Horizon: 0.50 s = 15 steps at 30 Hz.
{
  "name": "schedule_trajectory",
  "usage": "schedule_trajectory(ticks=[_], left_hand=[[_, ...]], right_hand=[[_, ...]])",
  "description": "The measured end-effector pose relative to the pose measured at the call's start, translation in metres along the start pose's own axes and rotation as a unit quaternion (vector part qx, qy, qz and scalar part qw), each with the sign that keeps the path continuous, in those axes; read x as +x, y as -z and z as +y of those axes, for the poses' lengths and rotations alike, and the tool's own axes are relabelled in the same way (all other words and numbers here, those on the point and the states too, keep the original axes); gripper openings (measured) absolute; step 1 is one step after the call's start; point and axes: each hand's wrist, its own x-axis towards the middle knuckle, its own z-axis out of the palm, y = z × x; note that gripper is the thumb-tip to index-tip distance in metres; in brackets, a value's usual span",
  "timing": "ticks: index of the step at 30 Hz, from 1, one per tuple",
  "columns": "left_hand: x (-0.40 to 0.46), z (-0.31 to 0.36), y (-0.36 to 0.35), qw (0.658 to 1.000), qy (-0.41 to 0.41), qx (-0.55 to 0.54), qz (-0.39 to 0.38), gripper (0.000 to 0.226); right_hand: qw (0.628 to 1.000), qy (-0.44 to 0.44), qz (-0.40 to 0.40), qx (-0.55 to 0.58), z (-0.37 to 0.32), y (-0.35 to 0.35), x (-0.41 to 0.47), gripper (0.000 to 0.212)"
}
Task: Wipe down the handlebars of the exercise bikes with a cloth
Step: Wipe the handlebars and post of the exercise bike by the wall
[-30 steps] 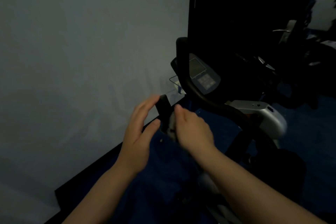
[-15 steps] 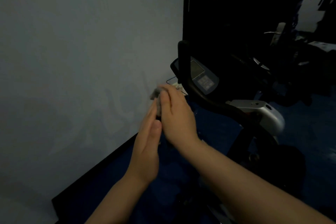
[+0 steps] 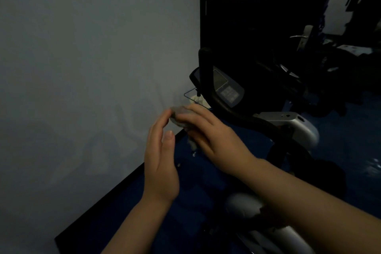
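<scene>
Cloth, grey, wadded over the near handlebar end, which it hides. Right hand curls round it, fingers wrapped, gripping. Left hand just beside that grip, fingers straight, tips touching the cloth, holding nothing. Far handlebar curves up beyond the grip, bare. To wipe well: probably keep the wrap tight, twist while sliding along the bar. Console past the grip: markings too dim to read.

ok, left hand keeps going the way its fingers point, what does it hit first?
Most likely the cloth: the left hand points up and slightly right, fingertips at the bunched cloth the right hand holds. Beyond it is probably the wall; depth is unclear.
</scene>
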Motion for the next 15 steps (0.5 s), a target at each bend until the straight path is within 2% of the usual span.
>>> schedule_trajectory(ticks=[1,3,4,7,10,13,15], left_hand=[[0.0,0.0,0.001,1.0,0.001,0.004,0.001,0.044],[-0.001,0.0,0.003,1.0,0.001,0.008,0.01,0.042],[-0.001,0.0,0.002,1.0,0.003,0.005,0.012,0.041],[-0.003,0.002,-0.005,1.0,-0.01,0.006,0.013,0.039],[-0.004,0.003,-0.016,0.997,-0.062,0.051,-0.006,0.038],[-0.003,0.004,-0.026,0.984,-0.138,0.106,-0.043,0.038],[-0.001,0.004,-0.035,0.97,-0.175,0.15,-0.073,0.039]], right_hand=[[0.999,-0.04,-0.005,0.037,-0.001,0.001,0.001,0.034],[0.979,-0.16,0.007,0.127,-0.008,-0.002,0.014,0.017],[0.97,-0.204,0.032,0.131,-0.011,-0.008,0.021,0.018],[0.97,-0.227,0.086,0.004,-0.025,-0.026,0.014,0.029],[0.958,-0.213,0.057,-0.184,-0.029,-0.023,-0.039,0.042],[0.95,-0.261,0.054,-0.16,-0.02,0.001,-0.077,0.046],[0.943,-0.3,0.036,-0.141,-0.015,0.005,-0.07,0.043]])
